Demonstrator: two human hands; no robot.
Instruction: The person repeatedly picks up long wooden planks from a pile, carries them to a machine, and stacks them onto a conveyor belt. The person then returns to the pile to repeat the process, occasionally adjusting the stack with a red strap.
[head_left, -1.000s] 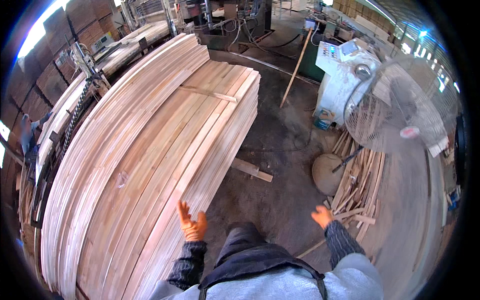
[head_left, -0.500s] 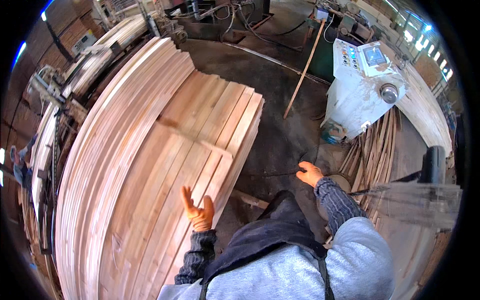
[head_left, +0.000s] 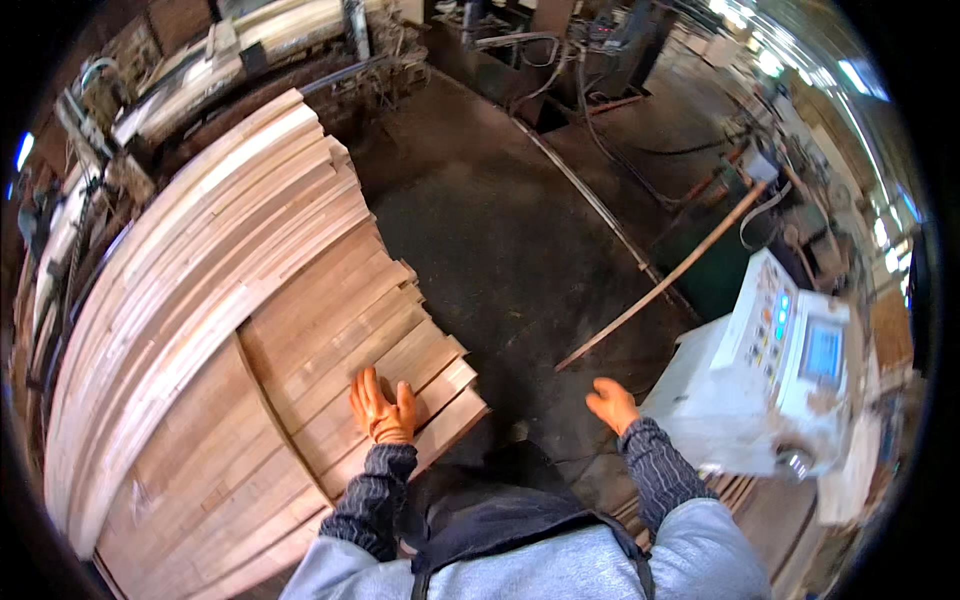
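The large stack of boards (head_left: pixel 215 375) is probably best touched with a flat, spread palm, so that pressure is shared by several boards and none is tipped. Because the ends are staggered, they should be met from above; by a sideways sweep a glove could be snagged. The free hand is best kept clear of the machine side until a firm footing is found.

The stack is spread beneath, ahead of and to the left of the left hand (head_left: pixel 381 408), with its uneven ends just beyond the fingers. Its higher tier (head_left: pixel 210 265) is set farther out to the left of that hand. The white control cabinet (head_left: pixel 735 400) is placed just to the right of the right hand (head_left: pixel 612 404), and a long wooden pole (head_left: pixel 690 258) is leaned ahead of it. A thin strip (head_left: pixel 272 410) is laid across the boards, left of the left hand.

The hands are held well apart: the left is opened over the boards, though whether they are touched cannot be told; the right is loosely curled in the air, with nothing seen in it.
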